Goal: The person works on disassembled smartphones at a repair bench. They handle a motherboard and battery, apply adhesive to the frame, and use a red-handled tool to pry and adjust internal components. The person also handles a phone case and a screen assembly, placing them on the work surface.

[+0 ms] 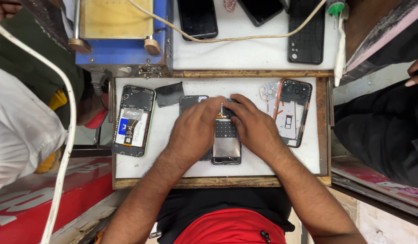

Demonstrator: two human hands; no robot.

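Nearest the lens: red cloth over the lap [231, 228], under a black shirt hem, bare forearms rising from it toward the small white-topped work tray with a wooden rim [218, 182]. Centred on that tray, directly beneath both hands: an opened smartphone with a silvery metal shield and dark perforated panel [226, 143], long axis running straight away from the body, lower end toward the lap. Left hand [195, 129] curled palm-down over its left edge and upper part, fingers bent, touching; whether pinching anything, cannot tell. Right hand [254, 124] likewise curled, fingertips pressed at the phone's upper end beside a small orange-brown flex strip; about equally near. Left of them, well apart, a green-edged phone with its back removed [133, 121]; right, an orange-rimmed empty phone frame [290, 110].
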